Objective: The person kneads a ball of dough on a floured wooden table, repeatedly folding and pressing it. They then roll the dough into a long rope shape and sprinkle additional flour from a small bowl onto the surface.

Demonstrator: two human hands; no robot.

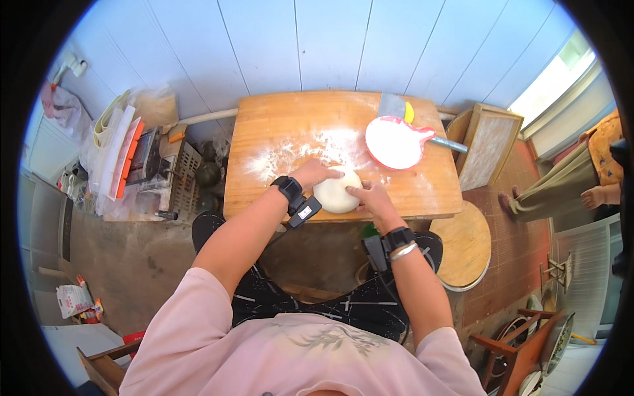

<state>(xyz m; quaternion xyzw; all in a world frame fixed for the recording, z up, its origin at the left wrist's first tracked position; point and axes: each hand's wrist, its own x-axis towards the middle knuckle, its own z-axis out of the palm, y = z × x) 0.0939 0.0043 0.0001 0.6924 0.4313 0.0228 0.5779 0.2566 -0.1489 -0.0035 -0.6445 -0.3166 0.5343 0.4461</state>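
Observation:
A smooth round ball of white dough (337, 193) rests near the front edge of a wooden table (277, 111). My left hand (315, 173) holds its upper left side, thumb laid over the top. On the right side, my right hand (372, 199) grips the dough with thumb and fingers. Loose white flour (337, 141) is scattered over the wood behind the dough. To the right lies a red-rimmed scoop (395, 142) full of white powder. A grey metal rod (449, 144) sticks out beside its handle. Behind the scoop is a flat scraper (391, 105) with a yellow part.
A round wooden stool (461, 245) stands at the table's right front corner. Framed boards (488, 146) lean against the wall. Left of the table, a crate (185, 171) and a cluttered shelf stand close. Another person (569, 183) is at the far right.

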